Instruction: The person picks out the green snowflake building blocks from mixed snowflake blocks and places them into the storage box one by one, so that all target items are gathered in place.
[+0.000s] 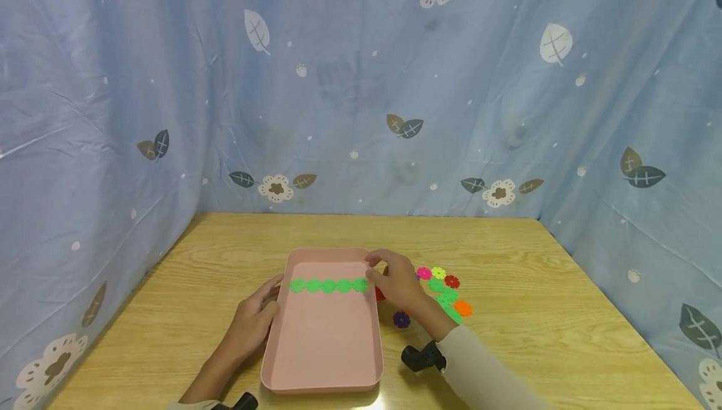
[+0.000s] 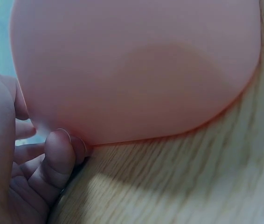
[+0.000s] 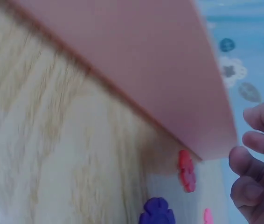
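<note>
A pink tray lies on the table with a row of several green snowflake discs across its upper part. At its left side, my left hand holds the tray's edge; in the left wrist view, bent fingers touch the pink wall. My right hand hovers over the tray's right rim, close to the right end of the green row. In the right wrist view its fingers are loosely bent and apart, with nothing seen between them.
Right of the tray lie loose snowflake discs: several green ones, an orange one, a purple one, a dark red one, a pink one and a yellow one. A patterned blue curtain surrounds the wooden table.
</note>
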Demonstrator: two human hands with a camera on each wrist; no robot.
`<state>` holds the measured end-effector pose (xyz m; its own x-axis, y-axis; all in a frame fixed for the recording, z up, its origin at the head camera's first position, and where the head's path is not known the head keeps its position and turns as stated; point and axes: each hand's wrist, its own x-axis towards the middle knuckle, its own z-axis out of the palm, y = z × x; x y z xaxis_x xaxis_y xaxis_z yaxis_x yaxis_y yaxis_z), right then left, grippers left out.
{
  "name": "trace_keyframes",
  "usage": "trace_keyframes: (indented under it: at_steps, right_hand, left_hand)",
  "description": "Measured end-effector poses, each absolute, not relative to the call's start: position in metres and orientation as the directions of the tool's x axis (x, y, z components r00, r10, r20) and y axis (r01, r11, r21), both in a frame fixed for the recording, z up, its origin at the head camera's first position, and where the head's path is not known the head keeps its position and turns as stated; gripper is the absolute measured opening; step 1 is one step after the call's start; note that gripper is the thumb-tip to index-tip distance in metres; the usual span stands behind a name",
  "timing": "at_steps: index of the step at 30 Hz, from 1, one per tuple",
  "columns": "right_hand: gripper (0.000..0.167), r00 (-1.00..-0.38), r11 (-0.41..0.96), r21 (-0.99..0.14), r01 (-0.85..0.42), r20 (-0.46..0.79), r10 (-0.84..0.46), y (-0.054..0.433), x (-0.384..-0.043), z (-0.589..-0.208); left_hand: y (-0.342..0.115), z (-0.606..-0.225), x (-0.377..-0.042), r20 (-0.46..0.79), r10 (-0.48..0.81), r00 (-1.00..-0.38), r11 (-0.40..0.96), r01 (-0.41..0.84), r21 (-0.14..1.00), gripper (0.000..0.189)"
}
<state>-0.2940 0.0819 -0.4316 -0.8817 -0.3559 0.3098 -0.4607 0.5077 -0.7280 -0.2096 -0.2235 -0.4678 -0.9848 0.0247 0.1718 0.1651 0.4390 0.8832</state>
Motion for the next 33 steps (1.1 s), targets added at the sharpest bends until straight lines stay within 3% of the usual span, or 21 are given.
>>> trace_keyframes:
  at_steps: [6, 18, 24, 33]
  right_hand:
    - [0.026, -0.937, 0.435, -0.833, -0.343, 0.272, -0.217, 0.098, -0.289, -0.431]
    - [0.027, -0.974, 0.466, -0.857, -0.218, 0.222, -0.047, 0.138, -0.282, -0.441]
    - [0.026, -0.975, 0.497, -0.844, -0.205, 0.221, -0.026, 0.148, -0.285, -0.439]
    - [0.026, -0.975, 0.661, -0.735, -0.148, 0.219, 0.025, 0.178, -0.290, -0.438]
  left_hand:
    - [-0.223, -0.469, -0.210, 0.170, 0.029, -0.985, 0.440, 0.165, 0.883, 0.056]
    - [-0.221, -0.472, -0.211, 0.164, 0.029, -0.986, 0.430, 0.161, 0.888, 0.056]
    - [-0.225, -0.470, -0.212, 0.165, 0.030, -0.986, 0.435, 0.162, 0.886, 0.055]
    - [-0.226, -0.470, -0.214, 0.180, 0.047, -0.983, 0.428, 0.183, 0.885, 0.055]
